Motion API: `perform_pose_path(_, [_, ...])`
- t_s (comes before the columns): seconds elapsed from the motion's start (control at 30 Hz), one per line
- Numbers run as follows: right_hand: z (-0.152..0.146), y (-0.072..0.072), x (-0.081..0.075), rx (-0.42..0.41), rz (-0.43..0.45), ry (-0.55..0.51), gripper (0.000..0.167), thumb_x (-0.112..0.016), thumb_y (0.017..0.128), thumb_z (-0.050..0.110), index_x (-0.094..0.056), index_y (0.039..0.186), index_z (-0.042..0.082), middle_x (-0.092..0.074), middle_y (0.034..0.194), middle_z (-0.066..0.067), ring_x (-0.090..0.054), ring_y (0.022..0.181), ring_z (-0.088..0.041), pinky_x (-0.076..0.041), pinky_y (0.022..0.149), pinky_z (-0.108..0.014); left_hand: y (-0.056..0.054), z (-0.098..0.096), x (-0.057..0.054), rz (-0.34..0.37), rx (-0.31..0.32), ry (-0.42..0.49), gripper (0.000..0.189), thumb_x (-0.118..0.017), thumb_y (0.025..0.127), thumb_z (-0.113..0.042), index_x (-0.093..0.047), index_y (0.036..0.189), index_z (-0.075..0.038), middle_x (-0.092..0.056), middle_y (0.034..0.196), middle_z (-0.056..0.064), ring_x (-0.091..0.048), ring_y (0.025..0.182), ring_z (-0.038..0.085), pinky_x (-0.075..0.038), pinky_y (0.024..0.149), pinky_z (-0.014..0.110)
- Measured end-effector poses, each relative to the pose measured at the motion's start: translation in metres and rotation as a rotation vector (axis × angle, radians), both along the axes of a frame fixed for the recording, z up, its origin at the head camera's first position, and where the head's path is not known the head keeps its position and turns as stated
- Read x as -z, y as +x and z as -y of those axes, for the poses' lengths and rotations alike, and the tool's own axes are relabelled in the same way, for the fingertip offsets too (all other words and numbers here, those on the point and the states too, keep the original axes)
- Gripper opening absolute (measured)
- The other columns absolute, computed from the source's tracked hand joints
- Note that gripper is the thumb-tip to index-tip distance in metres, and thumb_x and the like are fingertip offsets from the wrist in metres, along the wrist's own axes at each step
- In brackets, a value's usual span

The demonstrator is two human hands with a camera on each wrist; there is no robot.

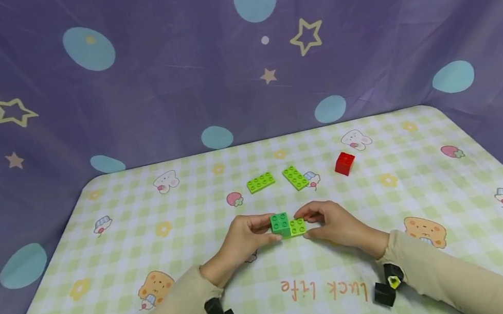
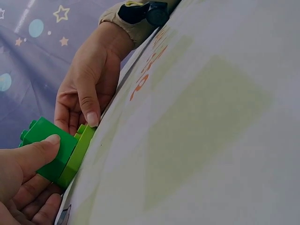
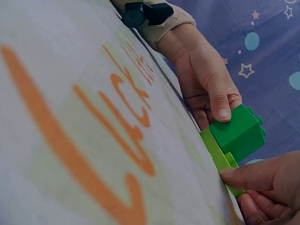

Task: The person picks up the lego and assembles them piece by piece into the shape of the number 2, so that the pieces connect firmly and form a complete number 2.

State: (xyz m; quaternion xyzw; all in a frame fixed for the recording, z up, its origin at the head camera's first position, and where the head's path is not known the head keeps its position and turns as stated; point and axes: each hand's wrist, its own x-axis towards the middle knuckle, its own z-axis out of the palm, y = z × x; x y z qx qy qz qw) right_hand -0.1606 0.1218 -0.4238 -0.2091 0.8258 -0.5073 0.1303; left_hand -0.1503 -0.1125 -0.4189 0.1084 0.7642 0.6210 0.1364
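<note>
A dark green square toy brick sits on one end of a flat lime-green brick, whose bare studs show to its right. My left hand grips the dark green brick, thumb on its near side, as the left wrist view of the brick also shows. With thumb and fingers, my right hand pinches the free end of the lime-green brick. In the right wrist view, that thumb presses on the lime-green brick's side. Both bricks are down at the tablecloth.
Beyond my hands lie two more flat lime-green bricks, a left one and a right one. A red brick stands farther right. The checked tablecloth reaches back to a purple patterned curtain.
</note>
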Motion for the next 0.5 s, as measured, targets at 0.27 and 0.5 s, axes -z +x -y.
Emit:
perform_pose_path(0.27, [-0.001, 0.0003, 0.0004, -0.016, -0.011, -0.012, 0.032, -0.074, 0.078, 0.003, -0.065, 0.109, 0.005, -0.065, 0.108, -0.006, -0.059, 0.094, -0.016, -0.05, 0.085, -0.028, -0.0024, 0.0005, 0.0018, 0.027, 0.004, 0.003, 0.041, -0.079, 0.072, 0.0, -0.067, 0.111, 0.004, -0.066, 0.111, 0.017, -0.063, 0.105, 0.025, -0.051, 0.087, 0.03])
perform_pose_path(0.5, [-0.0012, 0.0007, -0.0005, -0.017, 0.005, -0.028, 0.033, -0.075, 0.078, 0.005, -0.065, 0.11, 0.003, -0.065, 0.109, -0.007, -0.059, 0.096, -0.018, -0.05, 0.086, -0.03, -0.0046, 0.0036, 0.0026, 0.031, 0.033, 0.02, 0.042, -0.078, 0.073, 0.0, -0.067, 0.113, 0.003, -0.067, 0.112, 0.016, -0.064, 0.102, 0.022, -0.049, 0.091, 0.031])
